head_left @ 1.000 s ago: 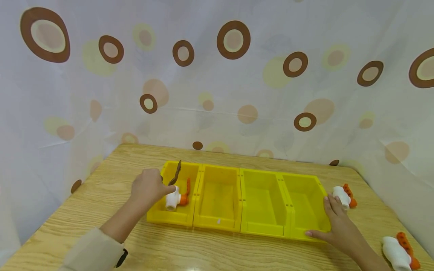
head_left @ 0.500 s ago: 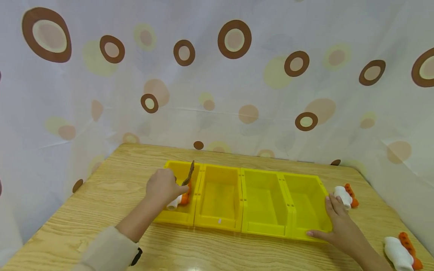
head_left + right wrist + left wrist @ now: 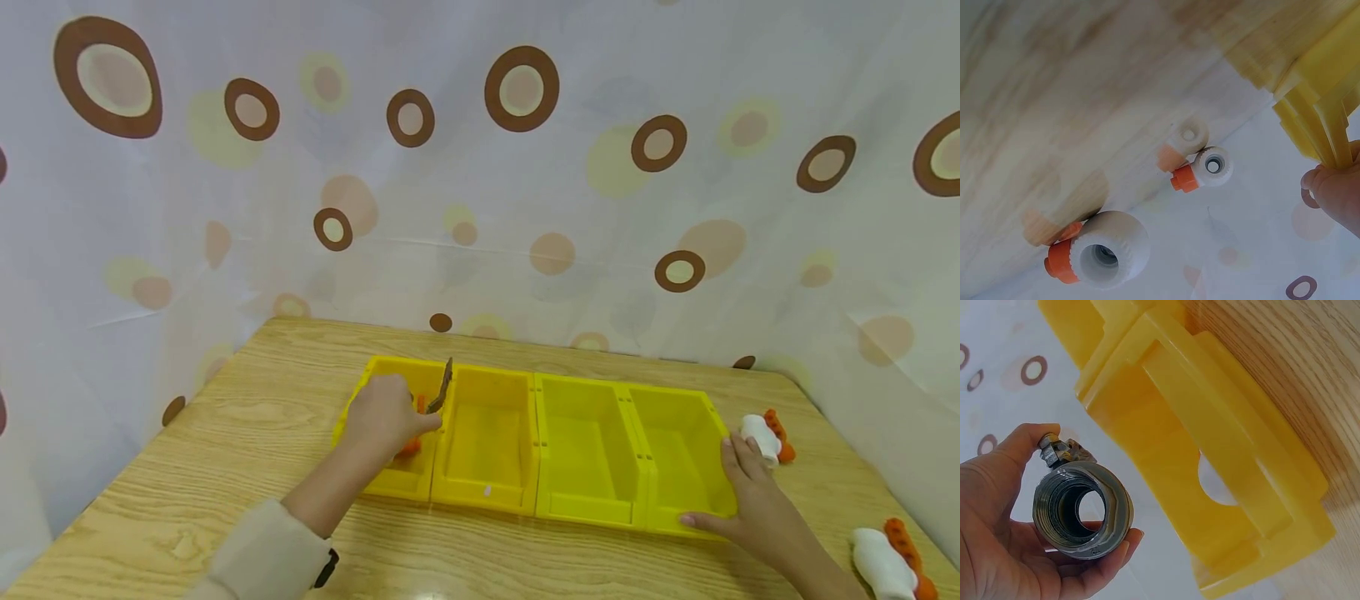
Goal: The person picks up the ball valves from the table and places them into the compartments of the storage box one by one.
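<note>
My left hand [image 3: 386, 421] holds a metal ball valve [image 3: 1121, 509] above the leftmost yellow bin [image 3: 397, 483]. The thumb touches its stem, other fingers curl beneath its threaded body, and the brown-grey lever [image 3: 442, 390] points up. In that bin lies a white valve with an orange handle [image 3: 411, 447], mostly hidden behind the left hand; the left wrist view shows a bit of its white body [image 3: 1213, 482]. My right hand [image 3: 757, 504] rests on the right end of the rightmost yellow bin [image 3: 678, 521], fingers straight along its side and thumb at the front.
Two more yellow bins [image 3: 487, 497] join the end ones in a row. On the wooden table [image 3: 420, 558], right of the row, lie a white-and-orange valve [image 3: 761, 437] and, closer in, another valve [image 3: 883, 562]. A patterned curtain [image 3: 465, 192] hangs behind.
The left hand has moved to the right with the metal valve, from the left bin's outer edge to over that bin, covering more of the white valve. The right hand stays put.
</note>
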Demonstrator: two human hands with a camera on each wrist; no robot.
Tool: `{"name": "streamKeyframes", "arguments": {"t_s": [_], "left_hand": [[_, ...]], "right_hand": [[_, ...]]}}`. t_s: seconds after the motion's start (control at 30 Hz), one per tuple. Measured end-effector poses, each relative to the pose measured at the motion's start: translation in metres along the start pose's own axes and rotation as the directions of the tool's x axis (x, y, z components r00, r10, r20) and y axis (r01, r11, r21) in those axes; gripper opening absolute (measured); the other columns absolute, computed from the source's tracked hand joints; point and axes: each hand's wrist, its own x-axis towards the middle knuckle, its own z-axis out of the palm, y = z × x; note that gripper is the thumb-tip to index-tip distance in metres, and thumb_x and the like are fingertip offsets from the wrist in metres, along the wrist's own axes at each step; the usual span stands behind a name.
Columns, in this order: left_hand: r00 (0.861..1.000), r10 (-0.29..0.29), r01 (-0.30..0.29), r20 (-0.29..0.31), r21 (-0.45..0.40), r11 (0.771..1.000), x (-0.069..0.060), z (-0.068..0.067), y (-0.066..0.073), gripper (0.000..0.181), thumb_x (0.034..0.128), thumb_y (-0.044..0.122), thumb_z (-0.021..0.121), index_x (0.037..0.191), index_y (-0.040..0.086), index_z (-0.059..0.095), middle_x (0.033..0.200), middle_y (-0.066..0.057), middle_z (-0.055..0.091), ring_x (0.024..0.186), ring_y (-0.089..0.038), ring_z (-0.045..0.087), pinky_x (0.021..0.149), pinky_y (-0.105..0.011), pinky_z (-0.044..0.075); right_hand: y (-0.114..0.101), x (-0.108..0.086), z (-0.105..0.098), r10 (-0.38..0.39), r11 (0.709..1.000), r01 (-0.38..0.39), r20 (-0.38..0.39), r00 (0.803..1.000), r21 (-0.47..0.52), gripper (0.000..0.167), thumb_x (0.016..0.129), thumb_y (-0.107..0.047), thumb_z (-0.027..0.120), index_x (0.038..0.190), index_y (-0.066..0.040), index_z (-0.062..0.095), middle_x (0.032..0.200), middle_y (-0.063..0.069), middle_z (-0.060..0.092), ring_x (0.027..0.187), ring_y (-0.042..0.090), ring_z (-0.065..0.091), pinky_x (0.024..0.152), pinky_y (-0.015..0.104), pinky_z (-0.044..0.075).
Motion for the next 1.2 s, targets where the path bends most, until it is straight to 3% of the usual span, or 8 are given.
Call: {"name": "streamKeyframes", "arguments": {"t_s": [0.43, 0.67, 0.83, 1.2], "left_hand": [[1.0, 0.014, -0.014, 0.007, 0.06, 0.998, 0.001, 0.01, 0.016, 0.058, 0.07, 0.043, 0.076, 0.047, 0.015, 0.03, 0.049, 0.005, 0.023, 0.043, -0.007, 0.025, 0.037, -0.017, 0.023], [1.0, 0.017, -0.018, 0.021, 0.075, 0.997, 0.0, 0.012, 0.027, 0.05, 0.0699, 0.045, 0.076, 0.051, 0.012, 0.043, 0.052, 0.003, 0.031, 0.042, -0.009, 0.03, 0.035, -0.017, 0.025], [0.999, 0.035, -0.037, 0.02, 0.093, 0.995, 0.0, 0.015, 0.034, 0.052, 0.0704, 0.046, 0.075, 0.048, 0.013, 0.041, 0.05, 0.003, 0.03, 0.041, -0.008, 0.028, 0.035, -0.017, 0.023], [0.998, 0.058, -0.056, -0.021, 0.085, 0.995, -0.001, 0.024, 0.046, 0.053, 0.0691, 0.046, 0.075, 0.048, 0.013, 0.039, 0.051, 0.002, 0.031, 0.043, -0.009, 0.03, 0.035, -0.018, 0.024]], "right_hand": [[0.002, -0.001, 0.001, 0.005, 1.0, -0.005, 0.006, 1.0, 0.008, 0.121, 0.071, -0.05, 0.073, 0.14, 0.017, 0.0, 0.147, 0.037, -0.008, 0.136, 0.049, -0.015, 0.096, 0.073, 0.019], [0.002, -0.001, 0.002, -0.001, 1.0, 0.001, -0.002, 1.0, 0.002, 0.121, 0.071, -0.05, 0.073, 0.14, 0.017, 0.001, 0.147, 0.037, -0.008, 0.136, 0.049, -0.014, 0.095, 0.073, 0.02], [0.001, 0.0, 0.002, 0.0, 1.0, 0.0, -0.003, 1.0, 0.004, 0.121, 0.07, -0.05, 0.073, 0.141, 0.017, 0.001, 0.148, 0.036, -0.008, 0.136, 0.048, -0.015, 0.096, 0.072, 0.019], [0.001, 0.0, 0.002, 0.001, 1.0, -0.001, -0.002, 1.0, 0.009, 0.121, 0.07, -0.051, 0.073, 0.14, 0.017, 0.002, 0.148, 0.036, -0.009, 0.137, 0.048, -0.014, 0.096, 0.072, 0.019]]}}
